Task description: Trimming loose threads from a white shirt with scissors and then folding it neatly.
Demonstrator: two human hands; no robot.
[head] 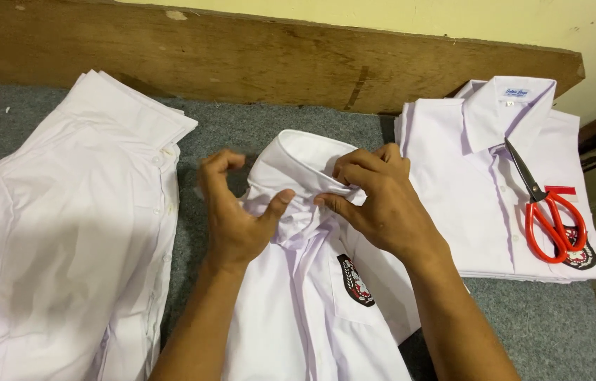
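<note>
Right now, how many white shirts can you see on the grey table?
3 at least: an unfolded white shirt on the left, the white collared shirt in the middle under both hands, and a folded white shirt stack on the right, which may hide more beneath.

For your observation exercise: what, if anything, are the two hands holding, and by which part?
Both hold the middle white shirt at its collar: the right hand pinches the collar's front edge, and the left hand presses its thumb at the collar's base, fingers curled above.
</note>
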